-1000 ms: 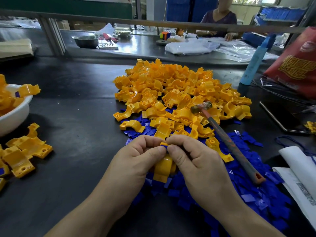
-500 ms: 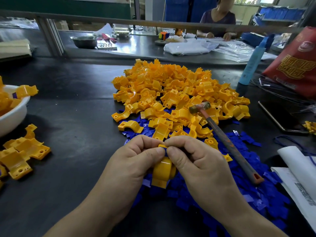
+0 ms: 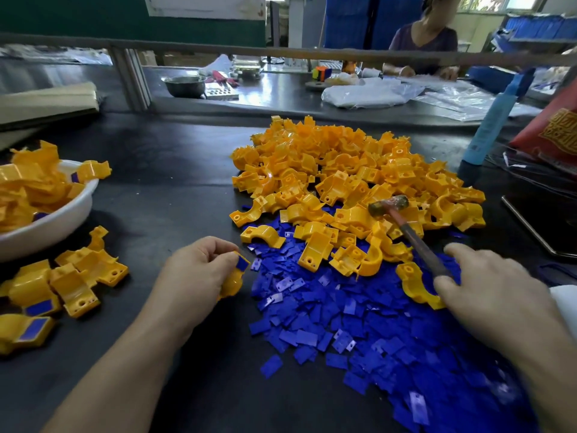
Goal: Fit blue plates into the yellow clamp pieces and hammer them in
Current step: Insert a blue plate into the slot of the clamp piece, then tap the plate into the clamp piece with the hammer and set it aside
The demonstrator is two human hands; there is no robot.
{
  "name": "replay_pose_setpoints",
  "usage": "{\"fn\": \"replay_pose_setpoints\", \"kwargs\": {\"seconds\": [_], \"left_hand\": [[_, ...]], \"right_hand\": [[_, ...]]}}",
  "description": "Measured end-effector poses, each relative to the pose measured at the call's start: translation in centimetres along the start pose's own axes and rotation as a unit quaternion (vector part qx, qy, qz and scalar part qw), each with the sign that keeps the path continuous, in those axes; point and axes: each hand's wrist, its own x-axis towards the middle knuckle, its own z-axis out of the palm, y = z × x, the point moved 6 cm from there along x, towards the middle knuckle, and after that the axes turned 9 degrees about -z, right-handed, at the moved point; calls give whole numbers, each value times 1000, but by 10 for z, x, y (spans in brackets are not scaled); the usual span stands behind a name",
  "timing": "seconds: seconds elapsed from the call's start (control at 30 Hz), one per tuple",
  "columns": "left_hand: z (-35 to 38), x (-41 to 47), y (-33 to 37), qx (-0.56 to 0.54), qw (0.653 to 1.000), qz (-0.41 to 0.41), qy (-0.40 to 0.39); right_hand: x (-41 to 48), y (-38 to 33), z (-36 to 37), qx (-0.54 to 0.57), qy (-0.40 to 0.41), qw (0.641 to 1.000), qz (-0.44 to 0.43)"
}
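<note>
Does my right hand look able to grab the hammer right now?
Probably yes: the right hand is open at the near end of the hammer, whose handle lies uncovered with nothing across it.

Nothing I can read from my head view.
The red fabric bag (image 3: 551, 132) at the far right carries a gold ornamental print that looks like characters, but I cannot make them out. The tall light-blue plastic bottle (image 3: 492, 120) just beside it has a small dark mark low on its side, too small for me to read. The white sheet (image 3: 203, 6) against the green panel at the top shows only faint smudges of print.
</note>
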Motion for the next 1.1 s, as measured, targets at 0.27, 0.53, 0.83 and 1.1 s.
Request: {"fn": "replay_pose_setpoints", "kwargs": {"seconds": [0.27,0.53,0.83,1.1], "left_hand": [[-14,1,0,316,947,-1,49],[-3,-9,9,404,910,65,68],[-5,-3,5,360,926,78,84],[-4,1,4,359,925,86,86]], "right_hand": [[3,2,10,53,25,998,-13],[-17,-35,-25,345,126,926,-86],[-52,-113,-7,310,-79,904,-283],[-58,-129,2,229,-84,921,-305]]}}
